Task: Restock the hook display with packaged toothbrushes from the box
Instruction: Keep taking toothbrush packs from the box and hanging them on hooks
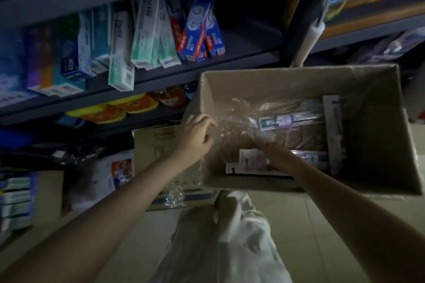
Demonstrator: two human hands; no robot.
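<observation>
Toothbrush packs [290, 119] are lying in the bottom of the open cardboard box [264, 82], which is sitting on the right side of my view, and I am seeing one pale pack flat toward the far side, another pack [251, 159] flat along the near wall, and a taller carton [334, 133] standing against the right side. Clear plastic wrap [232, 117] is spreading over the left part of the box and trailing over its left wall. My left hand [195, 133] is hovering at that left wall with its fingers curled and pinching the edge of the wrap. My right hand [279, 156] is reaching down inside, resting on the near pack; I cannot tell how far its fingers are closing, since the hand is covering them. Far to the left, dark metal shelves [161, 71] are carrying upright toothpaste boxes [147, 30], and the shelf below is holding yellow-and-orange packs [115, 110]. Near the left edge, more cartons [156, 142] and stacked goods are sitting low by the shelving. Pale floor tiles [305, 236] are showing at the near side, partly covered by light clothing [230, 236].
</observation>
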